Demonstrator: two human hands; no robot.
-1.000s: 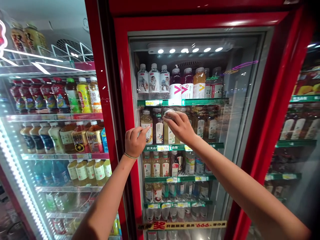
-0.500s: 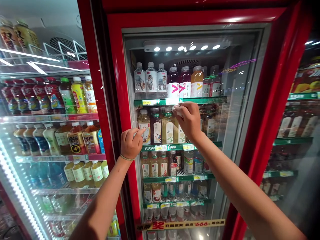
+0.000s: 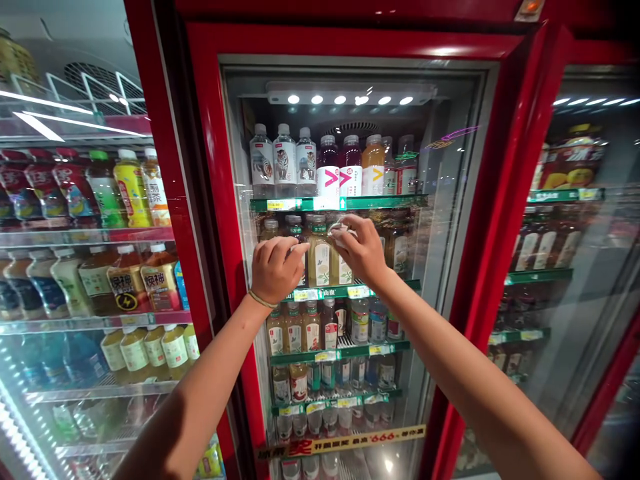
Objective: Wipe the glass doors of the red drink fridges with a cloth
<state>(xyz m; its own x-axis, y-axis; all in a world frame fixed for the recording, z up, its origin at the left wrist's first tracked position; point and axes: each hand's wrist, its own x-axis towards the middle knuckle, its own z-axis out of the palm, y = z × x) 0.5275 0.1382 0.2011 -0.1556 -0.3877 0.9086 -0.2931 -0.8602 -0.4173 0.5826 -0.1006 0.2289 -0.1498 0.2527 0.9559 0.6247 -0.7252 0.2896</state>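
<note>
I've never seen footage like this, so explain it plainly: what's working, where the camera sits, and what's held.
There's no machine: a person works barehanded, and a camera worn on the head looks forward and down. The right hand pinches a pale crumpled thing, perhaps a cloth. The left hand shows nothing held. Both are in front of a red-framed glass door; whether they touch it, I can't tell. Behind it, bottles stand on green-edged shelves.
</note>
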